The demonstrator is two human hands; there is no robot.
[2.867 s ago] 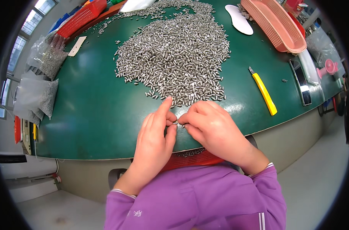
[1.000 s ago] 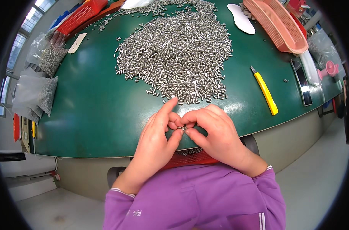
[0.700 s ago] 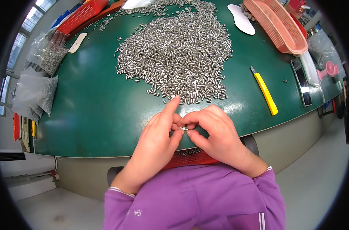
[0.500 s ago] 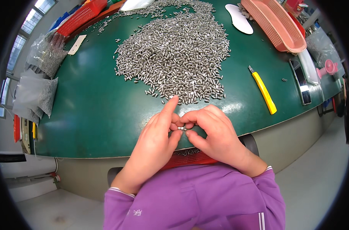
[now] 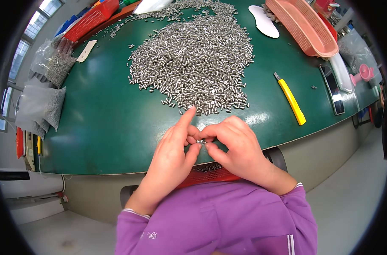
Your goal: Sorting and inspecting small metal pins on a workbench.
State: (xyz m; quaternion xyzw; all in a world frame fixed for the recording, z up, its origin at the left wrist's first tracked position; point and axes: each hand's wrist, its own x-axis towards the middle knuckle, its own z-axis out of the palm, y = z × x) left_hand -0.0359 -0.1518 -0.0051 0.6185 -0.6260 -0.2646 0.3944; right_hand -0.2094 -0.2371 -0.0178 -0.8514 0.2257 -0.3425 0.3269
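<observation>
Between the fingertips of both hands sits a small shiny metal piece [image 5: 201,141], just above the table's near edge. My left hand [image 5: 173,146] pinches its left end with thumb and fingers, while the index finger points out toward the pile. My right hand [image 5: 234,144] grips the right end with thumb and curled fingers. Beyond the fingertips spreads a large pile of small silver metal pieces [image 5: 197,59], bullet-shaped or cylindrical. Whether the held piece is one part or two joined is too small to tell.
On the green table [image 5: 95,114] a yellow utility knife [image 5: 292,102] lies right, near a phone [image 5: 332,90]. A pink basket [image 5: 304,29] and white insole-shaped sheet [image 5: 263,21] stand far right. Filled plastic bags [image 5: 40,106] line the left. A red basket [image 5: 210,176] is below the edge.
Both hands keep their pinch on the small metal piece, with only very slight finger movement. The whole view has shifted a little.
</observation>
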